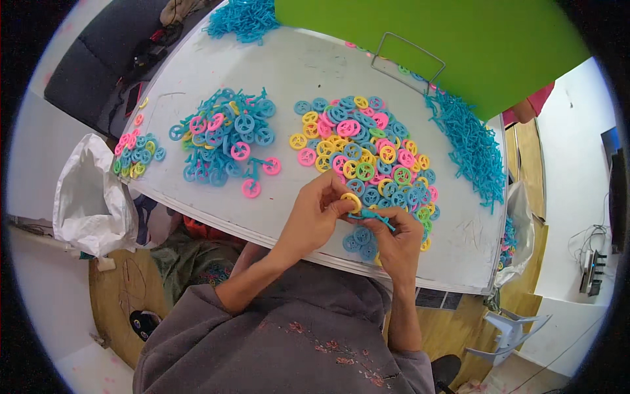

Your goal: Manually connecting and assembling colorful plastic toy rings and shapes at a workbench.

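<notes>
My left hand [316, 213] pinches a small yellow plastic wheel [355, 199] between thumb and fingers. Close against it, my right hand [398, 238] grips a thin blue plastic piece [375, 216], its end sticking out past the fingertips. The wheel and the blue piece meet between the two hands; whether they are joined cannot be made out. Just beyond lies a broad spread of loose wheels [367, 151] in blue, yellow, pink and green. To the left is a heap of blue pieces with wheels on them [226, 134].
A pile of thin blue pieces [469, 148] lies at the right, another [243, 21] at the far left. A green panel [433, 46] stands across the white table [282, 72]. White sacks [92, 197] hang by the table's left and right ends. Someone's arm [525, 110] shows behind the panel.
</notes>
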Motion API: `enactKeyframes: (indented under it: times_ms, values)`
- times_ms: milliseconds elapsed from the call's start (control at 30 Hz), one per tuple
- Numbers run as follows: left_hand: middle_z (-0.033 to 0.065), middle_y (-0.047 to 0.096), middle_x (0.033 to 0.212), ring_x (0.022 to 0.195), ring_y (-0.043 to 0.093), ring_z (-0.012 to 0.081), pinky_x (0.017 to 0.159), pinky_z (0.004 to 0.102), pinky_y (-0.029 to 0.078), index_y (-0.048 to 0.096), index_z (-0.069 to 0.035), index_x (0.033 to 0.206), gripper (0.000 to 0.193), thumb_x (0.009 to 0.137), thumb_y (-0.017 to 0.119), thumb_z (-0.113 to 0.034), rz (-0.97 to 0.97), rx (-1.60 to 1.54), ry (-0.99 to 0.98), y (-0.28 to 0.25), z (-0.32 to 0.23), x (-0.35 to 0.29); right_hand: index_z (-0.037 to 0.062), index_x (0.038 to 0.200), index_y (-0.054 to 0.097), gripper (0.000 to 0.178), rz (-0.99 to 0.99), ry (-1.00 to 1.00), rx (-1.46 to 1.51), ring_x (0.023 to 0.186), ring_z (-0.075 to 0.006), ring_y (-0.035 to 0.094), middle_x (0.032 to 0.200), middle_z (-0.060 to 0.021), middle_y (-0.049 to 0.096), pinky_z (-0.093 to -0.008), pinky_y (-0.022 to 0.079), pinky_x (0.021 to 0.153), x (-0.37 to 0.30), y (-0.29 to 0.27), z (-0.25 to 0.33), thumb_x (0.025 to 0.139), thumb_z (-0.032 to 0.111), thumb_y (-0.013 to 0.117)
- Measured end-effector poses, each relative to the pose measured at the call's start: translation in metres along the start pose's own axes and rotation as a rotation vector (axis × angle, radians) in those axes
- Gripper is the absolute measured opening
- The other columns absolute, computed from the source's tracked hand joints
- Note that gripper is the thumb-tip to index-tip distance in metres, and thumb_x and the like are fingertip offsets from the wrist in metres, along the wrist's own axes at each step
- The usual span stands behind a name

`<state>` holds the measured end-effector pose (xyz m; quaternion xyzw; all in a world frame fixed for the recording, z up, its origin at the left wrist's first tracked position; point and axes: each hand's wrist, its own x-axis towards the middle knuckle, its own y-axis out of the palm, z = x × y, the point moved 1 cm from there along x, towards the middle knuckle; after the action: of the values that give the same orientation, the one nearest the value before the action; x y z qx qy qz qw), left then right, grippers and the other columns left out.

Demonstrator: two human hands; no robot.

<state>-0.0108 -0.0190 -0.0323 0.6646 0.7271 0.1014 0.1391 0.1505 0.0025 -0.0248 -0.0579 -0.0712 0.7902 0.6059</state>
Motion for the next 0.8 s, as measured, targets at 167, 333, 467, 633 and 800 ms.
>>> enactKeyframes:
  times_ms: [167, 333, 467, 633, 800]
  values:
    - [0.0082, 0.063, 0.088, 0.083, 0.062, 0.0142, 0.073, 0.0278, 0.053, 0.054, 0.002, 0.094, 0.006, 0.088, 0.054, 0.004, -0.003, 0.13, 0.052, 0.002, -0.005, -0.002, -0.0046, 0.088, 0.061, 0.006, -0.054, 0.062, 0.04, 0.077, -0.0138, 0.064, 0.083, -0.0092, 0.066, -0.0246, 0.052, 0.07, 0.001, 0.0, -0.003, 0.083, -0.004, 0.063]
    - [0.0106, 0.064, 0.094, 0.085, 0.062, 0.0155, 0.076, 0.0287, 0.054, 0.06, 0.004, 0.097, 0.011, 0.089, 0.052, 0.004, -0.083, 0.121, 0.142, 0.008, -0.003, -0.005, -0.0044, 0.089, 0.062, 0.007, -0.133, 0.057, 0.085, 0.073, -0.0113, 0.062, 0.08, -0.0081, 0.066, -0.0235, 0.05, 0.066, 0.001, 0.008, -0.006, 0.083, -0.001, 0.064]
    - [0.0111, 0.064, 0.093, 0.084, 0.062, 0.0154, 0.075, 0.0288, 0.054, 0.058, 0.005, 0.098, 0.011, 0.09, 0.05, 0.005, -0.13, 0.203, 0.278, 0.009, 0.005, -0.004, -0.0017, 0.091, 0.06, 0.01, -0.036, 0.165, 0.287, 0.073, -0.0147, 0.065, 0.082, -0.0097, 0.066, -0.0252, 0.053, 0.068, 0.004, 0.008, 0.001, 0.088, 0.008, 0.062]
    - [0.0099, 0.062, 0.09, 0.084, 0.061, 0.0149, 0.074, 0.0279, 0.053, 0.057, 0.004, 0.096, 0.011, 0.09, 0.048, 0.007, -0.137, 0.265, 0.349, 0.013, 0.003, -0.004, -0.002, 0.094, 0.061, 0.015, 0.011, 0.284, 0.536, 0.072, -0.0149, 0.065, 0.083, -0.0108, 0.067, -0.0262, 0.053, 0.065, 0.006, 0.007, -0.007, 0.09, 0.013, 0.061]
    - [0.0092, 0.06, 0.088, 0.08, 0.06, 0.0142, 0.07, 0.0263, 0.051, 0.056, 0.002, 0.094, 0.012, 0.089, 0.047, 0.009, -0.191, 0.329, 0.456, 0.017, 0.001, -0.003, -0.0031, 0.096, 0.061, 0.015, 0.008, 0.35, 0.655, 0.072, -0.0153, 0.065, 0.084, -0.0118, 0.067, -0.0265, 0.054, 0.064, 0.005, 0.011, -0.007, 0.089, 0.011, 0.061]
